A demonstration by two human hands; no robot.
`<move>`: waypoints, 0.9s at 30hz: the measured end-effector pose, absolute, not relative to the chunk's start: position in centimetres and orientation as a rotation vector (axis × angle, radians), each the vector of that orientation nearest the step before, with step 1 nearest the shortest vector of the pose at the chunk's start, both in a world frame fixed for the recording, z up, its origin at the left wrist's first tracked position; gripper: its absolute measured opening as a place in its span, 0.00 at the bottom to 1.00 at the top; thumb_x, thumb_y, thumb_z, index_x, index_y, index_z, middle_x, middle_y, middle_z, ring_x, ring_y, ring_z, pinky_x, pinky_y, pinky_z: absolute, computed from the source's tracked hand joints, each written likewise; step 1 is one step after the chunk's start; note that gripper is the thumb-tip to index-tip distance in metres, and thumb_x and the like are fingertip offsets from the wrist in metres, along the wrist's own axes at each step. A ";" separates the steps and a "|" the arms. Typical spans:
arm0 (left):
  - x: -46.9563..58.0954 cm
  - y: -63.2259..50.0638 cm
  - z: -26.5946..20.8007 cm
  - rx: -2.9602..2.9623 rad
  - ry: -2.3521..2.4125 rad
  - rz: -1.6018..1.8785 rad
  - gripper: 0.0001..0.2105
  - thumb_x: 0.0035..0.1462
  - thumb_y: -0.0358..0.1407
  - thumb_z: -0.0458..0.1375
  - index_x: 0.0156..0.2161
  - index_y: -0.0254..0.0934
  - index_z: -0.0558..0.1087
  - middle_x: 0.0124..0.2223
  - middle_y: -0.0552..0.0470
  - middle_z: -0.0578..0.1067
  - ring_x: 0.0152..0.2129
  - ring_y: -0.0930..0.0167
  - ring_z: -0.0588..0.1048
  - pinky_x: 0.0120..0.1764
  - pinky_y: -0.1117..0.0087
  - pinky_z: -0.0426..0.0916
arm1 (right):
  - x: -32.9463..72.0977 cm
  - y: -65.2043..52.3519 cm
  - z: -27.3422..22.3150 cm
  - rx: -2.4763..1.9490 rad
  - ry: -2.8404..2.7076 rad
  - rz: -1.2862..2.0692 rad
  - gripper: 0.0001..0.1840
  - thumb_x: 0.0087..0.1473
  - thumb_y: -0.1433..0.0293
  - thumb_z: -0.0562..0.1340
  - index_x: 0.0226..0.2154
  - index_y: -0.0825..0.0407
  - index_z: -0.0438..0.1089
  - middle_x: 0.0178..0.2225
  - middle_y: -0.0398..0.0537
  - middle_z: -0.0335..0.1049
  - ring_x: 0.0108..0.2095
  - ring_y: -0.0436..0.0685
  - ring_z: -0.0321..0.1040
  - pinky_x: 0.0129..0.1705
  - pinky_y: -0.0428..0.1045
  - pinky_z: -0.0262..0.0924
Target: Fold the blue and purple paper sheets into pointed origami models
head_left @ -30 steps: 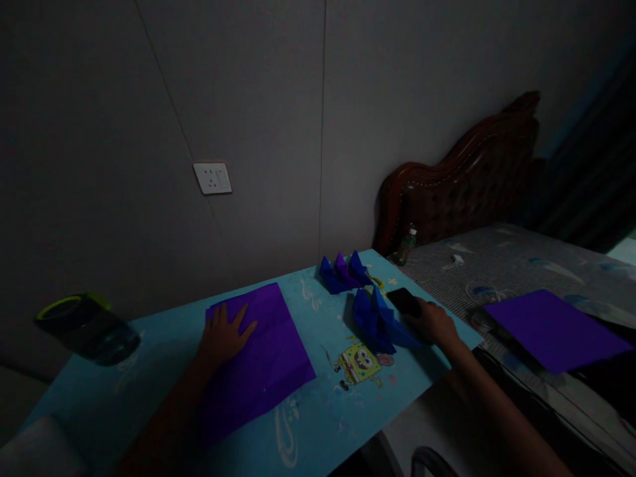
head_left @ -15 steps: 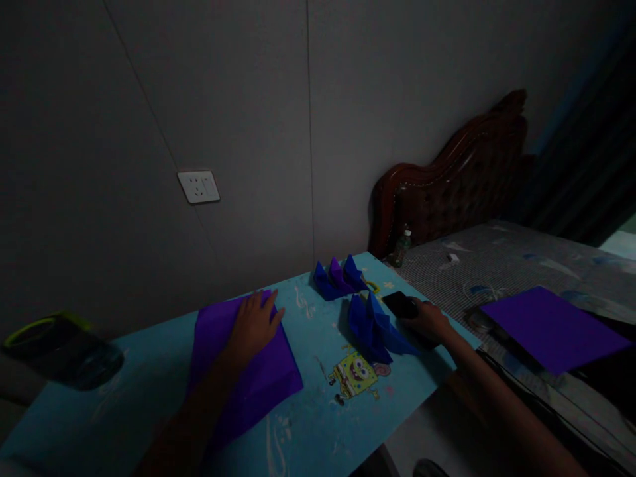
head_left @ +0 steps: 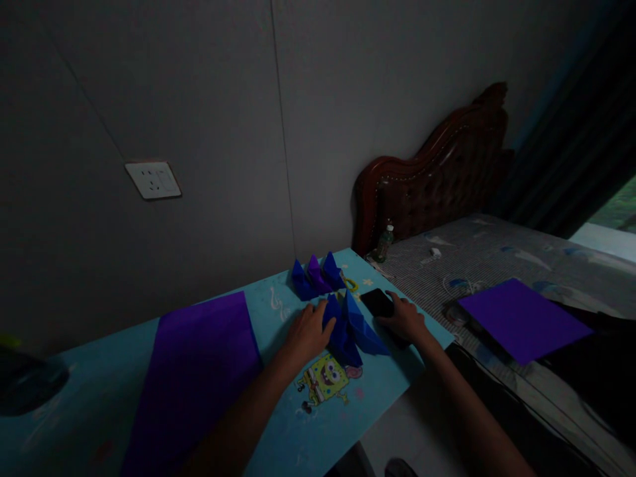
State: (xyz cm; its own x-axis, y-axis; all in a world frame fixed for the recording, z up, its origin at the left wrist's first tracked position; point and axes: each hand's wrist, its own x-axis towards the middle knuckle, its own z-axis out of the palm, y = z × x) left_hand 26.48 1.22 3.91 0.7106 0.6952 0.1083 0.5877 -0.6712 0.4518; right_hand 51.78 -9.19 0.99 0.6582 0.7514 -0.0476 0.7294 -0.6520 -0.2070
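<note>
My left hand point(head_left: 309, 331) reaches to the left side of a pair of blue folded paper boats point(head_left: 342, 338). Its fingers are curved and apart, the tips at the nearer boat's edge; I cannot tell how firmly they touch. My right hand point(head_left: 405, 321) lies over a black smartphone point(head_left: 376, 303) flat on the table, thumb and fingers at its two sides. Behind stands a row of blue boats point(head_left: 301, 281) with a purple paper boat point(head_left: 317, 273) between them. A purple paper sheet point(head_left: 203, 364) lies flat at the left.
The light-blue table point(head_left: 293, 437) carries a cartoon print and a yellow ring-shaped item point(head_left: 350, 284). At left a dark container point(head_left: 30, 384) stands. On the bed point(head_left: 477, 245) to the right are a bottle point(head_left: 384, 244) and a purple sheet point(head_left: 521, 318). A wall socket point(head_left: 153, 180) is behind.
My left hand has left the purple sheet and moved right to the blue boats. My right hand stays at the smartphone. The view has turned a little to the right.
</note>
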 end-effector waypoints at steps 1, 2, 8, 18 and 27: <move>26.6 1.2 3.8 2.526 1.001 0.350 0.22 0.63 0.40 0.48 0.60 0.36 0.62 0.50 0.37 0.73 0.46 0.59 0.74 0.48 0.61 0.67 | 51.4 -9.5 1.2 -2.679 -1.226 0.170 0.40 0.51 0.56 0.64 0.63 0.46 0.52 0.54 0.60 0.64 0.54 0.72 0.61 0.47 0.63 0.57; 26.6 1.2 3.6 2.517 1.007 0.325 0.22 0.62 0.37 0.49 0.60 0.37 0.61 0.51 0.37 0.73 0.46 0.60 0.75 0.48 0.62 0.67 | 50.8 -9.9 1.5 -2.636 -1.235 0.137 0.38 0.53 0.56 0.63 0.63 0.46 0.54 0.55 0.61 0.63 0.55 0.72 0.60 0.49 0.65 0.56; 25.3 1.8 1.8 2.334 0.964 0.369 0.24 0.55 0.25 0.48 0.57 0.39 0.62 0.49 0.42 0.76 0.47 0.64 0.75 0.48 0.65 0.67 | 43.0 -12.4 2.3 -1.884 -1.426 0.056 0.17 0.61 0.65 0.55 0.52 0.46 0.69 0.51 0.55 0.66 0.53 0.65 0.62 0.55 0.64 0.58; 19.1 -0.3 2.1 2.124 1.111 0.694 0.10 0.57 0.43 0.49 0.37 0.42 0.68 0.37 0.48 0.77 0.34 0.63 0.77 0.42 0.60 0.71 | 32.8 -11.3 1.0 -1.627 -1.426 0.539 0.22 0.60 0.67 0.55 0.58 0.43 0.63 0.57 0.53 0.62 0.56 0.64 0.63 0.58 0.63 0.61; 18.2 -1.4 1.2 2.028 1.298 0.707 0.20 0.46 0.41 0.55 0.46 0.38 0.68 0.46 0.39 0.77 0.39 0.58 0.78 0.43 0.56 0.72 | 31.0 -10.6 1.3 -1.600 -1.545 0.491 0.34 0.59 0.73 0.54 0.66 0.42 0.49 0.64 0.50 0.54 0.62 0.64 0.56 0.62 0.64 0.56</move>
State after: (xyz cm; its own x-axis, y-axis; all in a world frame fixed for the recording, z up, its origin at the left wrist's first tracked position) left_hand 18.21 -1.44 1.23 0.3729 0.9218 0.1061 0.5889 -0.3235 0.7407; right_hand 30.98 -10.61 1.31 0.1645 0.9497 0.2664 0.6220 0.1097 -0.7753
